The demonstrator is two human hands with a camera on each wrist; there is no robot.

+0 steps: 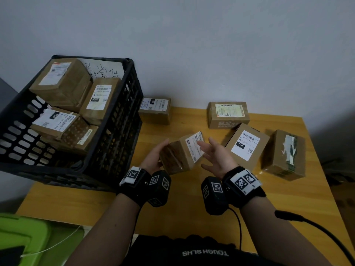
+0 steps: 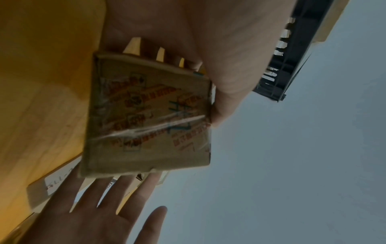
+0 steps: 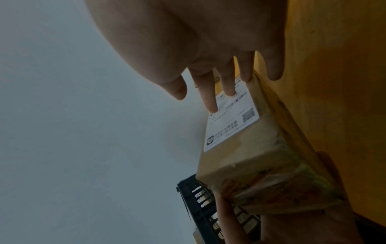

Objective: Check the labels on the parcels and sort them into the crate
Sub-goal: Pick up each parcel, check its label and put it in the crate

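I hold a small cardboard parcel [image 1: 178,156] above the wooden table [image 1: 182,208], tilted, with its white label [image 1: 195,146] turned to the right. My left hand [image 1: 154,156] grips its left end, fingers behind it and thumb along an edge [image 2: 219,105]. My right hand [image 1: 217,156] is open, its straight fingers [image 3: 208,95] touching the label [image 3: 229,122]. The taped, printed end of the parcel [image 2: 150,115] fills the left wrist view. The black plastic crate [image 1: 123,116] stands to the left and holds several labelled parcels [image 1: 61,83].
Several more parcels lie on the table: one beside the crate [image 1: 155,110], one at the back [image 1: 227,114], two at the right [image 1: 247,144] [image 1: 284,154]. A grey wall runs behind. A green object [image 1: 23,237] sits low at the left.
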